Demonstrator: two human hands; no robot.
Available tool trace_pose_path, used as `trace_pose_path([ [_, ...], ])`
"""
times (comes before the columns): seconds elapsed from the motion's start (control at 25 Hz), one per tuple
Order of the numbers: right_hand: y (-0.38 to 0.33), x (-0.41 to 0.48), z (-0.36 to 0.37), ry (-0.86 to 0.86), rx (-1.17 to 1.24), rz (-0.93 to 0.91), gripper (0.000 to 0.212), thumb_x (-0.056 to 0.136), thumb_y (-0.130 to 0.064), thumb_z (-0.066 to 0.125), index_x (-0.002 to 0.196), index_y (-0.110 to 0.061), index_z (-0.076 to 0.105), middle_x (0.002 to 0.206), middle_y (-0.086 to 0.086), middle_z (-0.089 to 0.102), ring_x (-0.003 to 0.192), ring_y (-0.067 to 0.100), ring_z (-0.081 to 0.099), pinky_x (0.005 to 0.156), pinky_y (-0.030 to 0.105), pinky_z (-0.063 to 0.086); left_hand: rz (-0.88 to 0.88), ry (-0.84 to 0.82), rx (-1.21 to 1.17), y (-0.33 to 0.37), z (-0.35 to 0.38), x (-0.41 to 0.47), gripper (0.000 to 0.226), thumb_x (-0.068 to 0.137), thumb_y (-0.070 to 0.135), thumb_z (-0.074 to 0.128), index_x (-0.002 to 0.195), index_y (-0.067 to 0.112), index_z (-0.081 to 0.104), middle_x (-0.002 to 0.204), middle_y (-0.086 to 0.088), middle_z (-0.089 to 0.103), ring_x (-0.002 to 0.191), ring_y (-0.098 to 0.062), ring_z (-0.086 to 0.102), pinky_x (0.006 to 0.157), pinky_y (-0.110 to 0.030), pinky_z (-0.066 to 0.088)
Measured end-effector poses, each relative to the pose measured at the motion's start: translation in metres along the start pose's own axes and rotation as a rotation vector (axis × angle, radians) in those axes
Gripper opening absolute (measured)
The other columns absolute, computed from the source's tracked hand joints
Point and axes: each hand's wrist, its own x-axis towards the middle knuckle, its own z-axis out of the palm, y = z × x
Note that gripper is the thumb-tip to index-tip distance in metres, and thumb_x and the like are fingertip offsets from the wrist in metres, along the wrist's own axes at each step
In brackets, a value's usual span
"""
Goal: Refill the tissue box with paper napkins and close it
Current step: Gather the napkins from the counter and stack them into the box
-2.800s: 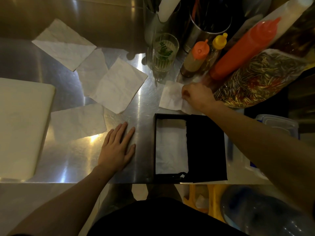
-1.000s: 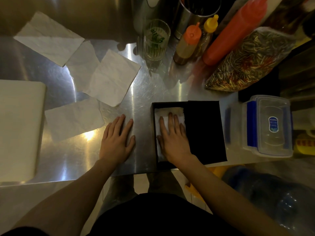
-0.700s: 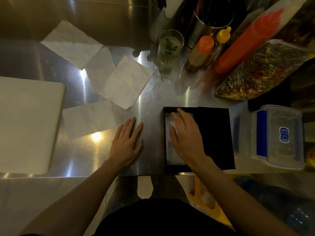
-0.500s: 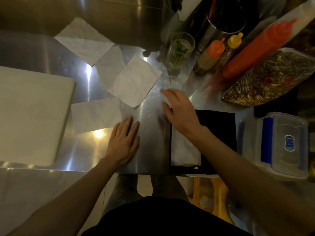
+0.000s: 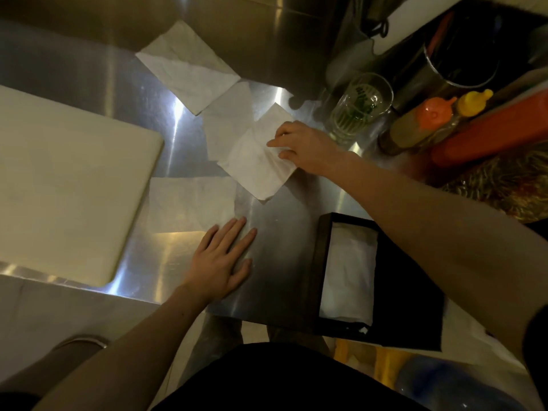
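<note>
napkins (image 5: pixel 257 161): white | tissue box (image 5: pixel 409 280): black | bottle caps (image 5: pixel 437 112): orange, probably yellow

A dimly lit stainless-steel counter (image 5: pixel 89 72) reflects bright glints, with pale floor (image 5: pixel 44 315) below its edge.

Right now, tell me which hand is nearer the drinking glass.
Right. The right hand pinches a napkin just left of the drinking glass; the left hand lies flat on the steel counter, well nearer the person.

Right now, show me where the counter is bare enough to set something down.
Bare steel lies between the left hand and the tissue box. Crowded: napkins behind that hand, bottles and glass at back right.
</note>
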Motion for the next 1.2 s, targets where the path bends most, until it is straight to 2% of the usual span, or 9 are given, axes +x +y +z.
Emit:
trace_pose_path([
  [0.2, 0.004, 0.004, 0.003, -0.012, -0.040, -0.020, 0.028, 0.096, -0.027, 0.053, 0.121, -0.020, 0.064, 0.119, 0.003, 0.055, 0.114, 0.021, 0.048, 0.087, 0.045, 0.049, 0.008, 0.023, 0.006, 0.000, 0.000, 0.000, 0.060, 0.099, 0.053, 0.025, 0.154, 0.027, 0.024, 0.160, -0.009, 0.027, 0.149, -0.023, 0.018, 0.119, -0.047, 0.018],
  [0.44, -0.001, -0.002, 0.004, 0.029, -0.084, -0.020, 0.021, 0.096, -0.025, 0.047, 0.106, -0.015, 0.063, 0.107, 0.005, 0.058, 0.104, 0.022, 0.052, 0.079, 0.038, 0.046, 0.006, 0.023, 0.009, -0.002, 0.000, 0.001, 0.061, 0.099, 0.053, 0.024, 0.153, 0.026, 0.026, 0.160, -0.009, 0.028, 0.150, -0.023, 0.018, 0.119, -0.048, 0.019],
  [0.56, -0.010, -0.027, -0.009, 0.132, 0.020, 0.048, 0.021, 0.096, -0.021, 0.049, 0.106, -0.012, 0.064, 0.107, 0.008, 0.061, 0.099, 0.024, 0.057, 0.083, 0.040, 0.050, 0.001, 0.011, 0.007, -0.002, 0.000, 0.001, 0.063, 0.099, 0.056, 0.020, 0.153, 0.024, 0.027, 0.160, -0.009, 0.027, 0.150, -0.025, 0.018, 0.121, -0.047, 0.017],
  [0.68, -0.024, -0.073, -0.024, 0.351, 0.141, 0.121, 0.017, 0.094, -0.019, 0.056, 0.102, -0.009, 0.067, 0.100, 0.010, 0.065, 0.088, 0.021, 0.060, 0.081, 0.033, 0.051, -0.003, 0.004, 0.019, -0.004, -0.001, 0.001, 0.064, 0.098, 0.056, 0.020, 0.153, 0.023, 0.028, 0.161, -0.010, 0.026, 0.150, -0.026, 0.020, 0.121, -0.048, 0.017],
  [0.76, -0.036, -0.114, -0.028, 0.524, 0.259, 0.211, 0.015, 0.090, -0.018, 0.061, 0.098, -0.009, 0.070, 0.094, 0.008, 0.066, 0.080, 0.014, 0.058, 0.076, 0.020, 0.048, -0.006, 0.002, 0.014, -0.008, -0.001, 0.001, 0.064, 0.098, 0.054, 0.023, 0.153, 0.023, 0.026, 0.162, -0.010, 0.023, 0.150, -0.026, 0.019, 0.121, -0.049, 0.017],
  [0.84, -0.051, -0.166, -0.028, 0.664, 0.300, 0.386, 0.011, 0.088, -0.016, 0.065, 0.095, -0.009, 0.071, 0.089, 0.006, 0.067, 0.077, 0.008, 0.056, 0.073, 0.009, 0.042, 0.009, 0.000, 0.008, -0.007, 0.000, -0.001, 0.064, 0.098, 0.054, 0.025, 0.154, 0.024, 0.022, 0.163, -0.009, 0.019, 0.151, -0.025, 0.015, 0.121, -0.050, 0.016],
  [0.96, -0.084, -0.234, -0.019, 0.777, 0.391, 0.682, 0.009, 0.089, -0.020, 0.066, 0.092, -0.013, 0.071, 0.086, -0.003, 0.067, 0.078, 0.007, 0.061, 0.073, 0.014, 0.047, 0.020, 0.007, -0.024, -0.006, 0.001, 0.000, 0.066, 0.097, 0.055, 0.024, 0.155, 0.024, 0.020, 0.163, -0.008, 0.017, 0.152, -0.025, 0.013, 0.121, -0.050, 0.015],
  [1.04, -0.106, -0.262, -0.001, 0.801, 0.484, 0.826, 0.009, 0.091, -0.021, 0.064, 0.094, -0.015, 0.070, 0.087, -0.003, 0.068, 0.080, 0.006, 0.064, 0.074, 0.017, 0.052, 0.031, 0.011, -0.034, -0.004, 0.001, -0.001, 0.066, 0.097, 0.056, 0.022, 0.155, 0.024, 0.020, 0.164, -0.008, 0.017, 0.152, -0.025, 0.013, 0.121, -0.050, 0.015],
  [1.2, -0.130, -0.267, 0.055, 0.719, 0.556, 0.985, 0.013, 0.093, -0.024, 0.060, 0.095, -0.014, 0.069, 0.091, -0.003, 0.068, 0.083, 0.005, 0.064, 0.077, 0.024, 0.055, 0.034, 0.036, -0.032, -0.002, 0.001, -0.002, 0.064, 0.097, 0.052, 0.025, 0.154, 0.024, 0.023, 0.162, -0.009, 0.021, 0.151, -0.026, 0.016, 0.121, -0.048, 0.016],
])
